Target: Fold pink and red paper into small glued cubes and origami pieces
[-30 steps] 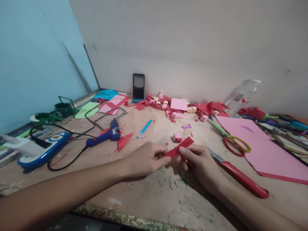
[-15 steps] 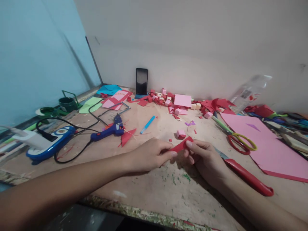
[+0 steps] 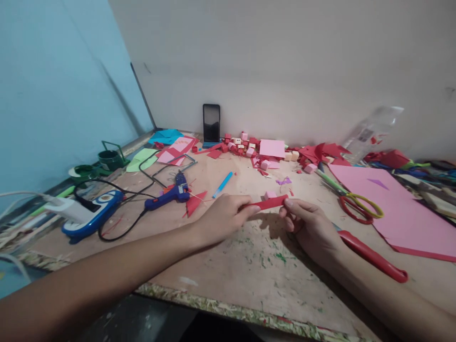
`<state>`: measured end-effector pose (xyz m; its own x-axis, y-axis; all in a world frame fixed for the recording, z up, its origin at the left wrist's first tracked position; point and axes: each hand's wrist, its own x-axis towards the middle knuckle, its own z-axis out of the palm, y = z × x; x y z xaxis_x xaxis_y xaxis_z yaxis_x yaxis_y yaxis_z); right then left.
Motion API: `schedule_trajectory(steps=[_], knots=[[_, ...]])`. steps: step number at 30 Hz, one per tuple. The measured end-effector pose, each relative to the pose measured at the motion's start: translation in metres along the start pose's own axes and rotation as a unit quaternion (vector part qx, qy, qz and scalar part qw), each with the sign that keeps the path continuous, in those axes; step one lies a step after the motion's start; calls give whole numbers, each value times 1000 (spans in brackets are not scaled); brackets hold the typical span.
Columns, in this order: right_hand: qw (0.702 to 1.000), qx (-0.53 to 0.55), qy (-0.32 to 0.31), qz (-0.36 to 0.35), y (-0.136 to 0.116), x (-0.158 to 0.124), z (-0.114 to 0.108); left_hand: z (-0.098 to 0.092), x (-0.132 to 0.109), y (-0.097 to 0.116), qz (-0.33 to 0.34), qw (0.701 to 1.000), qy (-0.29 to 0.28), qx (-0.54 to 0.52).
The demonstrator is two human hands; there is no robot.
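A narrow strip of red paper [image 3: 270, 204] is stretched between my two hands above the worktop. My left hand [image 3: 225, 216] pinches its left end between thumb and fingers. At the right end, the thumb and fingertips of my right hand [image 3: 309, 222] close on the strip. Just behind it sits a small pink cube [image 3: 270, 194], partly covered by the paper. Beside my right wrist lies a red-handled knife [image 3: 372, 256], its blade mostly hidden by the hand.
A blue glue gun [image 3: 169, 196] and a blue power strip [image 3: 93, 216] with cables lie left. Scissors [image 3: 359, 206] and a pink sheet [image 3: 402, 209] are right. Small cubes [image 3: 250, 152], a phone [image 3: 211, 122] and a plastic bottle [image 3: 372, 133] stand at the back; a blue pen [image 3: 223, 185] lies mid-table.
The red strip has turned more level and now shows a narrower face, covering more of the pink cube. My right hand has moved slightly right. The whole view has shifted a little.
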<state>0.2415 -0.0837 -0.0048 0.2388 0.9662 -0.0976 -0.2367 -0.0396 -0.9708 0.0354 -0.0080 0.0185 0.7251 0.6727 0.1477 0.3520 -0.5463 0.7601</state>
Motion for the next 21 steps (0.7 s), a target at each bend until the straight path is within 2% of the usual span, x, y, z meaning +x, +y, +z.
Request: schedule_trajectory(steps=[5, 8, 11, 16, 21], knots=[[1000, 13, -13, -4, 2, -1, 3, -1, 0, -4, 2, 999, -13, -37], [999, 34, -21, 3, 7, -2, 3, 0, 0, -6, 10, 1000, -13, -9], [999, 39, -35, 1, 10, 1, 2, 1, 2, -8, 11, 1000, 2, 14], [998, 47, -29, -3, 11, 2, 3, 0, 3, -7, 0, 998, 17, -65], [995, 82, -53, 20, 9, 0, 3, -2, 4, -8, -14, 995, 58, -75]])
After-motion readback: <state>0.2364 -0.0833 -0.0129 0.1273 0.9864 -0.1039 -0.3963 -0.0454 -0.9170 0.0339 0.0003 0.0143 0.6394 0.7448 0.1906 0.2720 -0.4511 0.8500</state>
